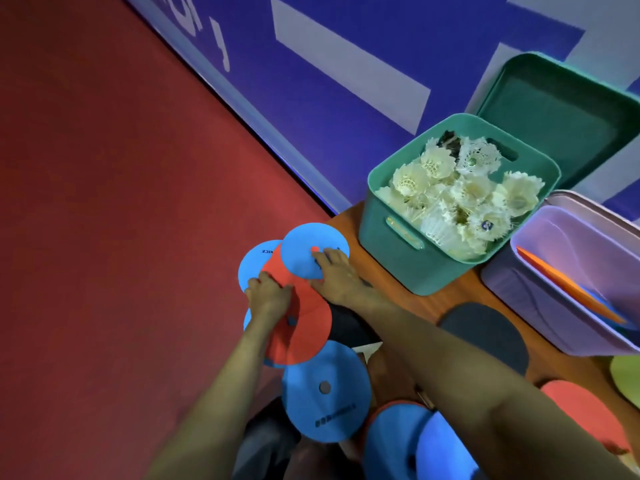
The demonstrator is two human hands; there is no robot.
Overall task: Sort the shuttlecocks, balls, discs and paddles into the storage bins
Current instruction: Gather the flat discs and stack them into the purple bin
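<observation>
The discs (325,403) are flat, round and thin, and each has a small hole in the middle. They look like foam or rubber, so I think they are light, a bit bendy and hard to break. Flat things like these can slide on each other. A good place to take hold is the rim, with the thumb under and the fingers on top, or they can be pushed into one neat pile first.

The discs are spread out like a fan by the left edge of the tabletop (433,306). Most of the fan seems to hang out over the red floor (121,202). The red disc (301,323) is in the middle. The top blue disc (308,258) lies on its far end, and more blue ones peek out around it.

The left hand (268,299) grips the red disc at its left rim, with its fingers (280,289) curled onto it. The right hand (334,275) rests on the top blue disc. Its fingers (329,252) lie on the flat face and the thumb sits at the rim. I cannot tell if it pinches or only presses.

Past the hands stands a green bin (391,244) of smooth plastic. It is full of white shuttlecocks (460,195), which look feathery and easy to crush. Beside it is a purple bin (512,289) with an orange disc (568,289) leaning inside. A dark paddle (485,337) and a red paddle (581,417) lie on the wooden tabletop.
</observation>
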